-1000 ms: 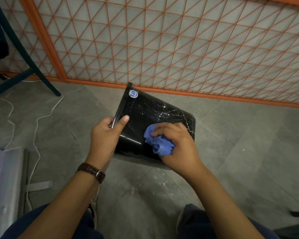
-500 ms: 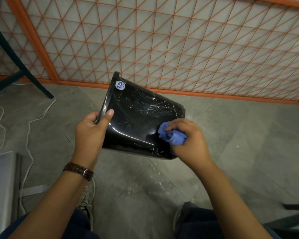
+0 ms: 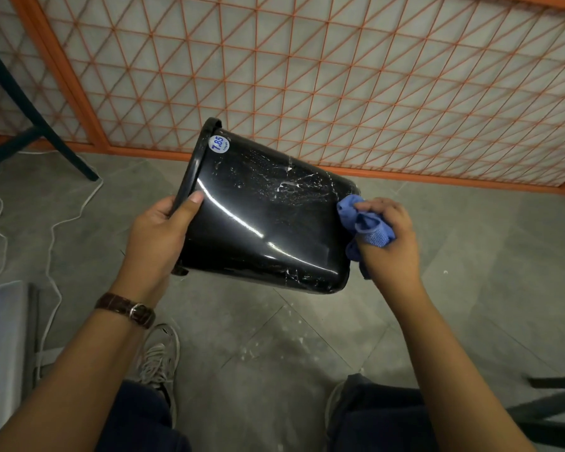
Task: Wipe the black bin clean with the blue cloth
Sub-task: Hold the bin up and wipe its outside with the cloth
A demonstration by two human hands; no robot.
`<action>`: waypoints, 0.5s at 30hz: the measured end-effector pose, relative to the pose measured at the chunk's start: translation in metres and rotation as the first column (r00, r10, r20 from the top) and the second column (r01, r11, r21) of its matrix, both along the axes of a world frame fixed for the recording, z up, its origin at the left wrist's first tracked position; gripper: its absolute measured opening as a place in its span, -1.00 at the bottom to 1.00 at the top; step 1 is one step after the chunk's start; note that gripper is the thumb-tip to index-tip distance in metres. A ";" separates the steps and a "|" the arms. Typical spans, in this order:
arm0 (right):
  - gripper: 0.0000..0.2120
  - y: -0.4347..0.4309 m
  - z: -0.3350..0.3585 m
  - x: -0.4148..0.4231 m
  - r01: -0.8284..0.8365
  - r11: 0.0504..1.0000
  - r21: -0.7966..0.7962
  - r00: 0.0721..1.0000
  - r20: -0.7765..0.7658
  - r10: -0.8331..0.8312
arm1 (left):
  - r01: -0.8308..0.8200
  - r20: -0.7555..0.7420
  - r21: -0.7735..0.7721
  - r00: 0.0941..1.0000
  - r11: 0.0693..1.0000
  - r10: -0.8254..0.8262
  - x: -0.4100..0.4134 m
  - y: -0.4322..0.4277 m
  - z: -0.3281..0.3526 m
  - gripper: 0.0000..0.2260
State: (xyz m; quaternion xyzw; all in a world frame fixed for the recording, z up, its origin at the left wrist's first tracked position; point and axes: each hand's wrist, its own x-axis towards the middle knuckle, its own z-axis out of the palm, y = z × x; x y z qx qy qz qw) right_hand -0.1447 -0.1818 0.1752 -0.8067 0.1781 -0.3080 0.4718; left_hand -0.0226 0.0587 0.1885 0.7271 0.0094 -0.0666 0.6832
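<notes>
The glossy black bin (image 3: pixel 268 223) is held in the air on its side, rim to the left and base to the right, with white smears on its upper wall and a round blue-and-white sticker near the rim. My left hand (image 3: pixel 159 236) grips the rim, thumb lying on the outer wall. My right hand (image 3: pixel 390 239) holds the bunched blue cloth (image 3: pixel 364 225) against the base end of the bin.
An orange lattice screen (image 3: pixel 340 76) stands right behind the bin. A dark chair leg (image 3: pixel 30 102) and white cables (image 3: pixel 51 230) lie at the left, a grey box (image 3: pixel 4 347) at the lower left. Grey floor tiles lie below, with my shoes and knees.
My right hand has slid the cloth rightward along the bin wall, from its middle to the base end. The bin has been lifted and turned a little.
</notes>
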 end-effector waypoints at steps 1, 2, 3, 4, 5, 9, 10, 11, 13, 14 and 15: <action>-0.72 0.003 -0.001 0.001 -0.012 0.999 -0.030 1.000 0.013 0.012 | 0.010 -0.008 -0.009 1.000 1.000 -0.010 0.000 0.000 0.000 -0.89; -0.71 0.005 -0.002 0.002 -0.045 0.997 -0.069 0.999 0.006 0.046 | 0.014 -0.008 -0.010 1.000 1.000 -0.015 0.000 0.000 0.000 -0.89; -0.73 0.007 -0.003 0.002 -0.088 0.991 -0.104 0.996 -0.025 0.086 | 0.015 -0.001 0.001 1.000 1.000 -0.015 0.000 0.001 -0.001 -0.88; -0.75 0.007 -0.002 0.002 -0.130 0.984 -0.120 0.989 -0.081 0.121 | 0.015 0.014 0.020 1.000 1.000 -0.015 -0.001 0.001 -0.001 -0.87; -0.75 0.005 -0.004 0.001 -0.165 0.980 -0.112 0.979 -0.142 0.149 | 0.016 0.031 0.039 0.999 0.999 -0.017 -0.002 0.003 -0.001 -0.87; -0.92 -0.007 -0.010 -0.001 -0.074 0.993 0.094 0.973 -0.210 0.093 | 0.042 0.071 0.101 0.996 0.994 -0.049 -0.002 0.005 -0.001 -0.82; -0.94 -0.007 -0.010 0.000 -0.010 0.990 0.142 0.978 -0.204 0.039 | 0.054 0.067 0.105 0.996 0.993 -0.062 -0.003 0.004 -0.001 -0.82; -0.89 -0.007 -0.011 0.001 0.049 0.986 0.157 0.979 -0.203 -0.016 | 0.066 0.060 0.105 0.996 0.992 -0.072 -0.004 0.002 0.000 -0.83; -0.84 -0.004 -0.007 0.001 0.071 0.995 0.072 0.983 -0.172 -0.058 | 0.072 0.053 0.098 0.996 0.993 -0.078 -0.005 0.001 -0.001 -0.83; -0.81 -0.002 -0.003 0.000 0.027 1.000 0.011 0.989 -0.148 -0.025 | 0.067 0.053 0.091 0.996 0.994 -0.072 -0.006 0.001 -0.001 -0.83; -0.79 -0.001 0.000 -0.002 -0.036 0.998 -0.050 0.990 -0.139 0.029 | 0.056 0.054 0.082 0.997 0.995 -0.061 -0.005 0.002 -0.001 -0.84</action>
